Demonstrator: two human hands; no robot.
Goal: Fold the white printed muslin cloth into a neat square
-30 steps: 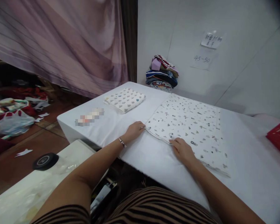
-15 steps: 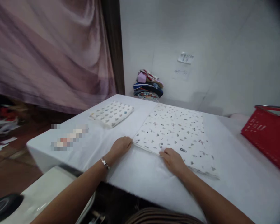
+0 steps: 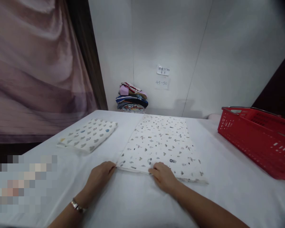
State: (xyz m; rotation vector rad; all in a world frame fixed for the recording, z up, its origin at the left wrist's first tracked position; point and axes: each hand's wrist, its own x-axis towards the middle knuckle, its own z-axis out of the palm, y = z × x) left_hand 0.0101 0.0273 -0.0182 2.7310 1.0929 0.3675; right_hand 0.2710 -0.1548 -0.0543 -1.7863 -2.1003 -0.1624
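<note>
The left hand [image 3: 101,175] and right hand [image 3: 163,178] pinch the near edge of a printed cloth [image 3: 158,144], spread flat, not yet as compact as the folded cloth [image 3: 89,134] nearby.

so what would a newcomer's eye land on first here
Probably the red basket at the right of the white table, the strongest colour in view. Next, the printed cloth lying flat mid-table, its near edge held by the left hand and right hand. A colourful fabric stack stands by the far edge.
</note>
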